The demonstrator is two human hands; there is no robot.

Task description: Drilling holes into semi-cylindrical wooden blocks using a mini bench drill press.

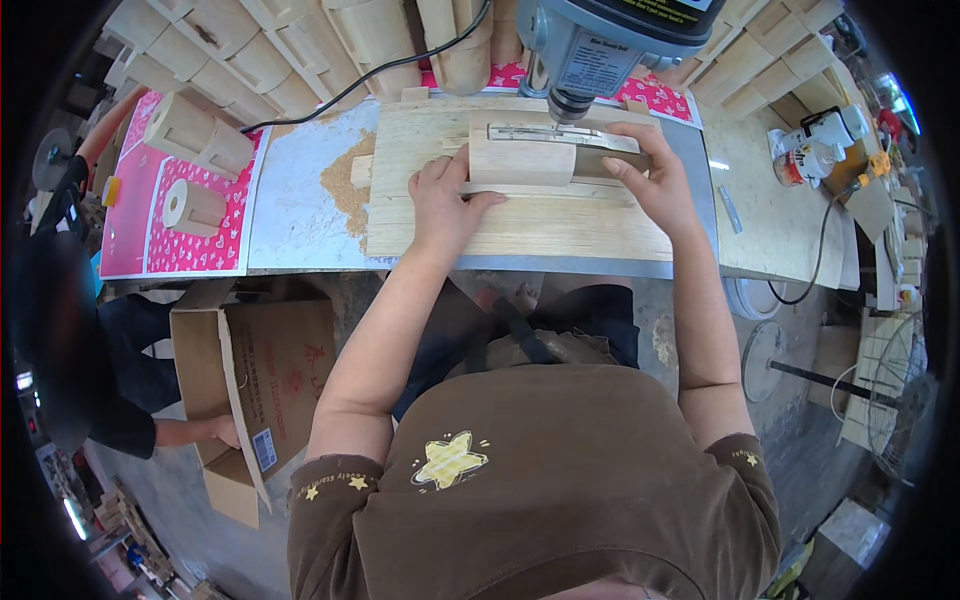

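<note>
A pale wooden block with a rounded body (520,165) lies sideways on a flat wooden board (420,235). Along its top runs a narrow, shiny strip (550,133), its material hard to make out. Right above that strip hangs the chuck (570,105) of a bench drill; whether a bit touches anything is hidden. My left hand (445,205) grips the block's left end, fingers bent against it and thumb along the lower front. With fingers over the top and thumb on the darker front, my right hand (655,175) holds the block's right end.
Stacked wooden cylinders (360,45) line the back, under a black cable (400,62). Sawdust (350,190) lies left of the board, near a loose cylinder (193,208). White bottles (808,162) stand right. A co-worker's hand (228,432) touches a cardboard box (280,360).
</note>
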